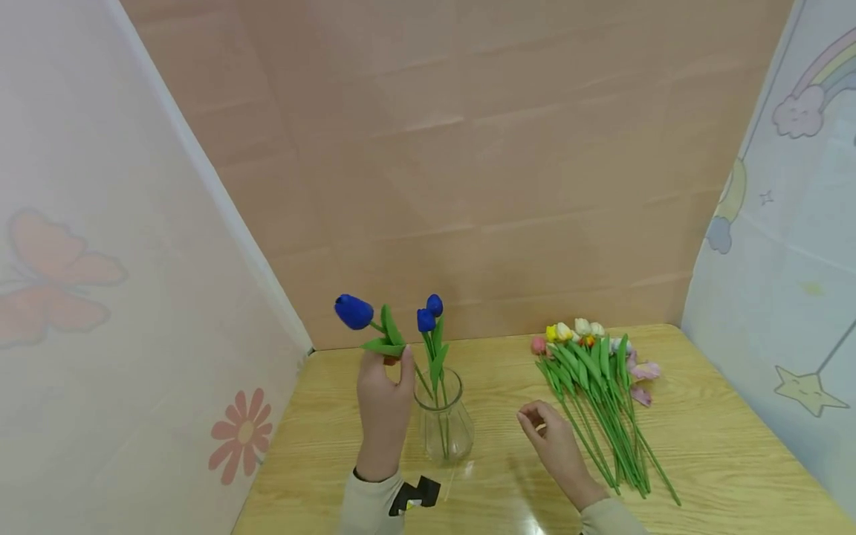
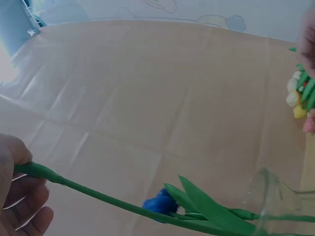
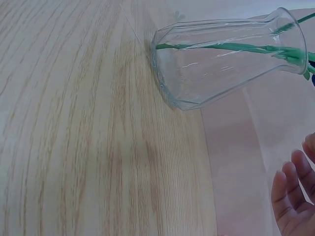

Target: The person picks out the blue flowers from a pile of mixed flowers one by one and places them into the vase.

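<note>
With thumb and fingers, my left hand (image 1: 383,397) pinches the green stem of a blue artificial tulip (image 1: 354,312) just below its leaves. The bloom leans to the left, and the lower end of the stem (image 3: 284,28) reaches just inside the mouth of a clear glass vase (image 3: 221,69). Two other blue tulips (image 1: 426,320) stand in the vase, their stems reaching down near its bottom. To the right of the vase, my right hand (image 1: 556,448) hovers over the table, fingers loosely bent and holding nothing. In the right wrist view its fingertips (image 3: 279,184) show apart from the glass.
A bunch of artificial tulips (image 1: 602,379) in several colours lies on the wooden table (image 1: 729,438) at the right, stems toward me. Pink petals (image 1: 643,370) stick out at its right edge. A tan sheet (image 1: 468,186) hangs behind, with printed white sheets (image 1: 167,260) at both sides.
</note>
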Action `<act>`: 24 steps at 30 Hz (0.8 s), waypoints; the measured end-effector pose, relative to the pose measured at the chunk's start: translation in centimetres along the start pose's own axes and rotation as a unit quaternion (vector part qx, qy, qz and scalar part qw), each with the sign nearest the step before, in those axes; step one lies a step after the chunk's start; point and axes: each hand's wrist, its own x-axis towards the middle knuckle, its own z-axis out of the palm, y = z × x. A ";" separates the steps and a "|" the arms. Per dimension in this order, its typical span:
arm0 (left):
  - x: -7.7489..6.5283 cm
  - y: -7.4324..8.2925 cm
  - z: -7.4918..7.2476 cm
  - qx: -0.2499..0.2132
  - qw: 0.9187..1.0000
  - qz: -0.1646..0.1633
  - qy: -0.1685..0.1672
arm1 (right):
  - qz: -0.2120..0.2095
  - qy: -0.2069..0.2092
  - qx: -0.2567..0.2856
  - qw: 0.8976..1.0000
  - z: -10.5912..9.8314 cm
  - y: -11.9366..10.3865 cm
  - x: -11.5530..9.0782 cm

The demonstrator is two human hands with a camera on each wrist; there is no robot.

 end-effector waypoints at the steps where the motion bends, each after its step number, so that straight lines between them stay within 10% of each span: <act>1: -0.2 -0.3 0.3 0.019 1.000 -0.012 -0.017 | 0.000 0.000 0.000 1.000 0.0 0.0 0.0; 14: -3.4 -4.0 3.8 0.153 0.963 -0.092 -0.203 | 0.023 -0.013 0.005 1.000 0.0 0.1 0.0; 24: -3.3 -4.1 3.3 0.106 0.961 -0.138 -0.213 | 0.024 -0.016 -0.002 1.000 -0.1 0.1 0.1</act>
